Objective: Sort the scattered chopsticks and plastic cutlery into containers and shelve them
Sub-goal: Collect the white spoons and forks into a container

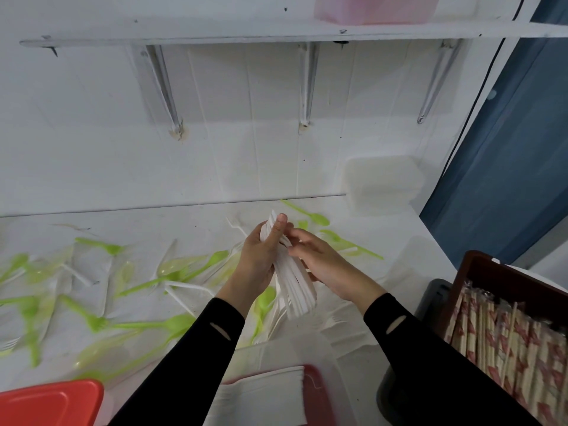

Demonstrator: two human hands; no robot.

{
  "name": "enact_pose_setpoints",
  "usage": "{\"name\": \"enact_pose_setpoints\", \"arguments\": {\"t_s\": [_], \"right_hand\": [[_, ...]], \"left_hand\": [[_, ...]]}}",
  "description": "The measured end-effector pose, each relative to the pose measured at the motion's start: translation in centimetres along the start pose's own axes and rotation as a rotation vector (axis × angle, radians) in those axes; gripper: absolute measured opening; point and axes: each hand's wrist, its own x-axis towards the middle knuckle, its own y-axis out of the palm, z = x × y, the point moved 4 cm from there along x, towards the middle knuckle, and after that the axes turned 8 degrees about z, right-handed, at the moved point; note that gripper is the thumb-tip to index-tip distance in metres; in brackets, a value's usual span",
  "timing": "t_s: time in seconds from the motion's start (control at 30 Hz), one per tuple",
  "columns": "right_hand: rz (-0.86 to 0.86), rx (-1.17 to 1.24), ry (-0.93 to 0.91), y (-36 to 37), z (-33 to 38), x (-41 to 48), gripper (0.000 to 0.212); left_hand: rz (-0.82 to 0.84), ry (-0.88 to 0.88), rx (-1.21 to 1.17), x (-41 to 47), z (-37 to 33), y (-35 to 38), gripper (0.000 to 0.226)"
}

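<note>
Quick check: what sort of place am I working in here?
Likely a takeaway eatery's supply corner: white counter littered with green plastic spoons, a brown box of wrapped chopsticks, and a bracketed wall shelf above.

Loose cutlery (172,325) lies across the table (184,216) at left; the chopstick box (498,272) stands lower right; a shelf (215,35) spans the top.

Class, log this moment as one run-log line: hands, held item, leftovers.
left hand: grips white cutlery bundle | right hand: holds it | green spoons: scattered on table | chopsticks: in brown box
</note>
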Motion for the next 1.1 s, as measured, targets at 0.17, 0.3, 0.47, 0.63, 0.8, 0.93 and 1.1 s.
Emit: {"name": "enact_pose_setpoints", "arguments": {"t_s": [0.17, 0.3, 0.47, 0.63, 0.8, 0.93, 1.1], "right_hand": [[-0.002, -0.059, 0.008, 0.1, -0.4, 0.1, 0.040], [0.075, -0.074, 0.038, 0.4, -1.1, 0.2, 0.047], [0.149, -0.088, 0.022, 0.8, -1.7, 0.2, 0.074], [0.082, -0.152, -0.044, 0.8, -2.6, 1.0, 0.081], [-0.203, -0.548, -0.096, -0.3, -2.2, 0.9, 0.054], [-0.302, -0.723, -0.123, -0.9, -2.1, 1.1, 0.045], [-0.283, -0.752, -0.107, -1.4, -2.6, 1.4, 0.046]], "left_hand": [[-0.106, 0.120, -0.003, 0.0, -0.5, -0.4, 0.048], [-0.201, 0.218, 0.059, 0.2, -0.5, -1.1, 0.023], [-0.275, 0.245, 0.077, 0.4, -0.3, -1.5, 0.019], [-0.260, 0.187, -0.024, 0.9, 0.1, -1.8, 0.016], [-0.283, 0.206, -0.129, 1.0, 0.1, -2.0, 0.020], [-0.250, 0.219, -0.085, 0.8, -0.1, -2.0, 0.023], [-0.168, 0.197, 0.136, 0.6, -0.1, -1.7, 0.041]]}}
